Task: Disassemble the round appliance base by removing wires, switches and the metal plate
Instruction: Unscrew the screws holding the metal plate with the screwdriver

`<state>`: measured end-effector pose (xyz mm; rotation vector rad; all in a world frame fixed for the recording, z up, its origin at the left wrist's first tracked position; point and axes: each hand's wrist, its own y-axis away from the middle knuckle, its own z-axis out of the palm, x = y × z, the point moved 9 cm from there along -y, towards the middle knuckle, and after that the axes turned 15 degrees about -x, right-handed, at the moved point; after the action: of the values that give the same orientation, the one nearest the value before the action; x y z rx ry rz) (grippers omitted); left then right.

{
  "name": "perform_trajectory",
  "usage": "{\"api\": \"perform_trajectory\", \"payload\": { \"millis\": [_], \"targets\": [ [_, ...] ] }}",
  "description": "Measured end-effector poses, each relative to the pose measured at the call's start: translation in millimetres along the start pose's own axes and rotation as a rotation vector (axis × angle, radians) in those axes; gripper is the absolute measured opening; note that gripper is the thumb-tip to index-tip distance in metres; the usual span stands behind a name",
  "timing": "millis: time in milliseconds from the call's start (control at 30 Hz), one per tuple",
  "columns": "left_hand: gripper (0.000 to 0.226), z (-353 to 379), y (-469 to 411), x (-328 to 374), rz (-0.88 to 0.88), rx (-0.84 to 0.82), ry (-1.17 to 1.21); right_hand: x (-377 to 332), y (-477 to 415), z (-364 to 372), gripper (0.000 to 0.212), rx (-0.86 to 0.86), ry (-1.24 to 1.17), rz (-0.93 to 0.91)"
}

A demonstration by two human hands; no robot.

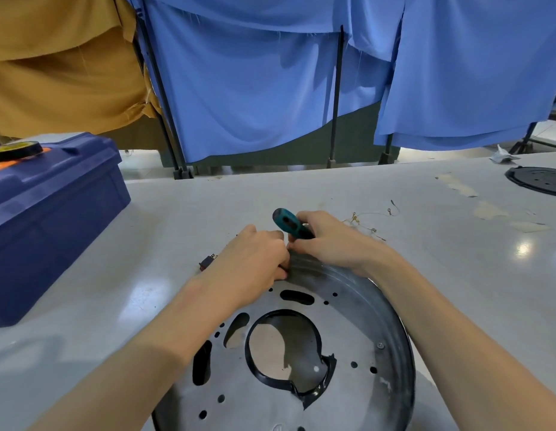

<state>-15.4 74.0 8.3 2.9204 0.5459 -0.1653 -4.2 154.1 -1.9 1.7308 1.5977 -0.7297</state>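
The round appliance base (357, 315), a grey metal disc pierced with slots and small holes, sits at the near edge of the white table (332, 188), directly in front of the person. Its far rim looks lifted a little off the tabletop, though the wide-angle view makes that hard to judge. A black edging (250, 340) lines the large central opening and is torn and bent at its lower right. 1 small screw (380, 345) sits in the plate near the right rim. Both hands meet at the far rim. The left hand (255, 256) has its fingers curled down over the edge of the base and pressed together there, gripping the rim. The right hand (326, 241) is wrapped round a screwdriver (289, 223) with a teal and black handle, whose butt end points up and to the left; its tip is hidden behind the hands. Just left of the left hand a small dark switch (206, 262) lies loose on the table. To the right of the right hand lie a few thin wires (369, 219) with ring terminals. A blue toolbox (53, 213) stands at the left with a roll of tape (15, 149) on its lid, and a black round disc (540, 180) rests far off at the right edge. Blue cloth (255, 88) and mustard cloth (59, 73) hang behind the table.
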Motion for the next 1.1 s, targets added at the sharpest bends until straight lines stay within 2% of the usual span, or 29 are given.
{"api": "perform_trajectory", "payload": {
  "millis": [100,233,467,700,800,933,1100],
  "targets": [
    [0.022,2,0,7,0.039,0.023,-0.129,0,-1,3,0.006,-0.032,-0.035,-0.010],
    [0.013,6,1,18,0.087,0.058,-0.296,3,-1,4,0.015,-0.048,-0.111,0.017],
    [0.022,5,12,32,0.150,0.155,-0.471,3,1,6,0.025,-0.051,-0.141,0.029],
    [0.062,-3,23,38,0.146,0.278,-0.628,2,-1,7,0.037,-0.055,-0.162,0.033],
    [0.070,1,19,36,0.151,0.264,-0.637,3,-1,7,0.037,-0.063,-0.170,0.032],
    [0.057,1,18,33,0.129,0.272,-0.624,2,0,8,0.036,-0.066,-0.179,0.029],
    [0.015,-2,16,22,0.066,0.247,-0.532,4,-1,7,0.027,-0.059,-0.181,0.034]
  ]
}}
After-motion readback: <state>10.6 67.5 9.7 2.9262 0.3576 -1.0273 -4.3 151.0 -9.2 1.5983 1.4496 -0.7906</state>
